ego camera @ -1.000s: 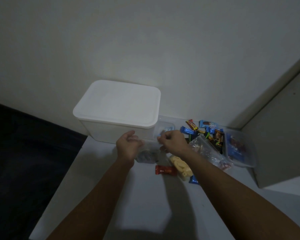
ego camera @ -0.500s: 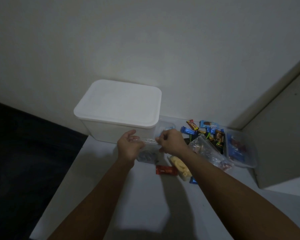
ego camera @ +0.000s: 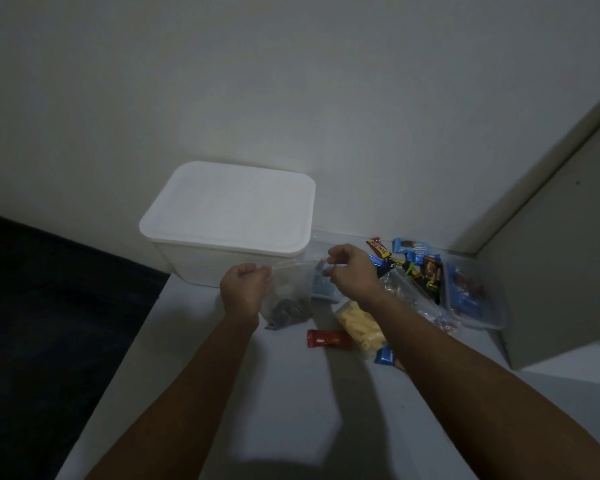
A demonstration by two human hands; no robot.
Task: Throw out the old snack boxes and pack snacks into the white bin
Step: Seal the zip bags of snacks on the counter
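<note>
Baggie [ego camera: 289,295] of dark round snacks hangs over the table [ego camera: 291,393], top edge stretched sideways between both hands. Left hand [ego camera: 245,289] pinches one corner, right hand [ego camera: 350,273] the other. Thin, floppy clear plastic. White bin [ego camera: 229,220] sits right behind, nearer the left hand, its smooth lid on, so I'd guess that has to come off first.

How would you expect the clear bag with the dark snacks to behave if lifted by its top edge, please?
Probably floppy: the clear bag is thin film, pinched at its top by the left hand and right hand. Its dark contents sit low, so it would likely sag and swing.
</note>
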